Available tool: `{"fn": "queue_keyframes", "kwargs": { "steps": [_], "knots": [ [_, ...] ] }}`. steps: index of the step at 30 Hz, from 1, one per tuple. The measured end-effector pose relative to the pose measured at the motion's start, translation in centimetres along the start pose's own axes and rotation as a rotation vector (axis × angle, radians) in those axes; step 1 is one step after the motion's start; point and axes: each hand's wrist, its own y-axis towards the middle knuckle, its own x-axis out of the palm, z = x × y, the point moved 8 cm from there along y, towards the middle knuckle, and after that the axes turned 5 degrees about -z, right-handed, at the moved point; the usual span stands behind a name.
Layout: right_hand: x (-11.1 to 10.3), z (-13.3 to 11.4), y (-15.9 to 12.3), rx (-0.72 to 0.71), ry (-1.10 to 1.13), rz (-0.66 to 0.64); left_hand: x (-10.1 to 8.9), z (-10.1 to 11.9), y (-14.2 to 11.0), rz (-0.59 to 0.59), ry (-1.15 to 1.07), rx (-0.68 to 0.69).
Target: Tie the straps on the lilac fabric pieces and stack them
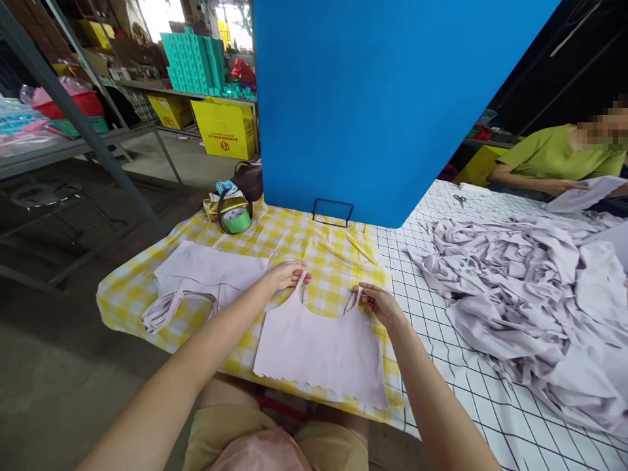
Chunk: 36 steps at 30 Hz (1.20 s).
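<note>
A pale lilac camisole top lies spread on the yellow checked cloth, its scalloped hem toward me. My left hand pinches its left shoulder strap, and my right hand pinches the right one. Both straps are raised a little, while the body of the top stays flat. Left of it, partly behind my left forearm, is a stack of folded lilac tops with straps bunched at the near side.
A big blue board stands behind the cloth by a black wire stand. To the right lies a heap of lilac garments on white grid cloth. Green tape sits back left; scissors lie near a co-worker handling fabric.
</note>
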Motion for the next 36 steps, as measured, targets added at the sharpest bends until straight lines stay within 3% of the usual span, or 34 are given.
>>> {"fn": "queue_keyframes", "kwargs": {
  "steps": [7,13,16,17,18,20,24,27,30,36],
  "knots": [
    [-0.7,-0.5,-0.3,-0.064,-0.252,0.085,-0.6,-0.2,-0.2,0.125,0.151,0.051],
    [-1.0,-2.7,-2.6,-0.219,-0.666,0.246,-1.2,1.9,-1.8,0.298,0.460,0.246],
    [-1.0,-2.7,-5.9,-0.328,-0.828,0.227,-1.1,2.0,-5.4,0.240,0.665,0.397],
    [-1.0,-2.3,-7.2,-0.376,-0.905,0.184,-0.4,1.6,-7.1,0.166,0.848,0.490],
    [-1.0,-1.5,-8.6,-0.430,-0.998,0.128,0.3,0.8,-9.0,0.091,1.041,0.585],
    [-0.2,0.4,-11.9,-0.642,-1.336,-0.004,0.6,-1.4,-12.9,0.050,1.289,0.733],
    [-0.1,4.9,-16.8,-0.941,-1.724,-0.128,1.2,-5.2,-18.0,-0.012,1.532,0.936],
    [0.5,6.2,-18.1,-1.048,-1.786,-0.203,1.6,-5.9,-18.5,-0.052,1.557,0.955],
    [1.2,6.0,-18.1,-1.136,-1.803,-0.210,1.9,-5.5,-17.7,-0.072,1.526,0.941],
    [0.7,6.0,-17.6,-1.192,-1.673,-0.186,1.0,-5.7,-17.2,-0.006,1.433,0.854]
  ]
}}
